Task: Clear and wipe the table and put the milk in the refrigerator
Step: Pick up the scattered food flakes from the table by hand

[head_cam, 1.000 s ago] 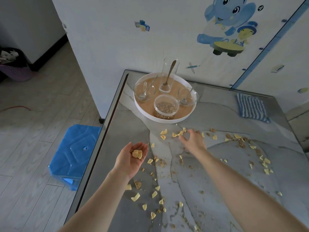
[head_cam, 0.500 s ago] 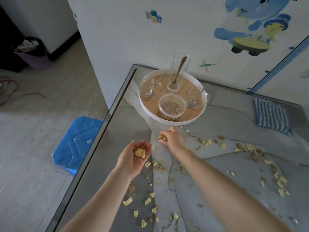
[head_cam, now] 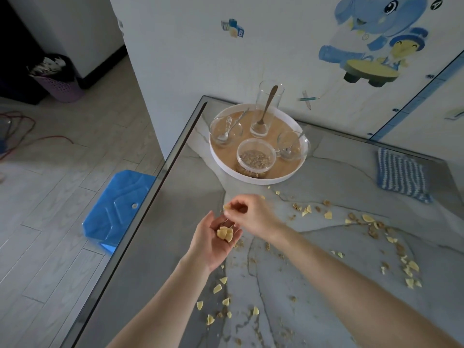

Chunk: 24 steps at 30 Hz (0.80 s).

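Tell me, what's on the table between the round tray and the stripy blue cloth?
Nothing: in the head view, only bare grey table shows between the tray and the cloth; the crumbs lie nearer the camera.

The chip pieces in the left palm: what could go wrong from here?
The left hand is only a shallow cup, so the chip pieces piled in it could spill onto the table if it tilts. The right hand pinches another piece over the left fingertips; released there, it may miss the palm.
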Motion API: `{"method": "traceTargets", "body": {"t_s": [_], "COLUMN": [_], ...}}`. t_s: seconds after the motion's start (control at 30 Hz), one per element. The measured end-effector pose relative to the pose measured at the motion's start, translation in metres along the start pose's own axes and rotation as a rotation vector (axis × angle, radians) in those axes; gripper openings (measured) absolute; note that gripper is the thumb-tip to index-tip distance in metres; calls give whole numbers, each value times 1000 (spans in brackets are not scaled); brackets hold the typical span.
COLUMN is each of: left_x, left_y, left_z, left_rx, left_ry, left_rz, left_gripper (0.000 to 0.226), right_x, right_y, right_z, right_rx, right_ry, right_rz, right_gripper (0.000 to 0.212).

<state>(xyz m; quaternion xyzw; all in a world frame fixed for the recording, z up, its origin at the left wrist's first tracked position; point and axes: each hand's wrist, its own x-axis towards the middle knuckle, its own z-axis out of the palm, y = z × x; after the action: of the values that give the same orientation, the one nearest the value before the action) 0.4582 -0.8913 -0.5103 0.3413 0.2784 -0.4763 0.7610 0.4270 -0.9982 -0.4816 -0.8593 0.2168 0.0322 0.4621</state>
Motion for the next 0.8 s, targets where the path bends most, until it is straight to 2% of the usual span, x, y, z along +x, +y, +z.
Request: {"method": "traceTargets", "body": {"t_s": [0.07, 0.17, 0.3, 0.43, 0.57, 0.7, 0.8], "left_x": [-3, -7, -18, -23, -34, -40, -45], "left_y": [-4, -7, -6, 4, 19, 30, 35], "left_z": [-2, -5, -3, -14, -34, -47, -51], "left_rx": [-7, 15, -2, -140, -184, -189, -209], "left_ry": [-33, -14, 10, 50, 108, 151, 153], "left_rz": [2, 23, 74, 75, 152, 189, 212], "left_gripper": [39, 32, 28, 29, 26, 27, 27], "right_x": [-17, -33, -31, -8, 7, 15, 20], "right_y": [-12, -21, -21, 15, 57, 54, 41], "right_z": [5, 8, 2, -12, -7, 21, 40], "right_rx": [-117, -152, -74, -64, -304, -385, -451], "right_ry": [-70, -128, -19, 106, -19, -128, -154], "right_rz": [-49, -90, -105, 22, 169, 167, 120], "right_gripper": [22, 24, 18, 20, 29, 43, 38]}}
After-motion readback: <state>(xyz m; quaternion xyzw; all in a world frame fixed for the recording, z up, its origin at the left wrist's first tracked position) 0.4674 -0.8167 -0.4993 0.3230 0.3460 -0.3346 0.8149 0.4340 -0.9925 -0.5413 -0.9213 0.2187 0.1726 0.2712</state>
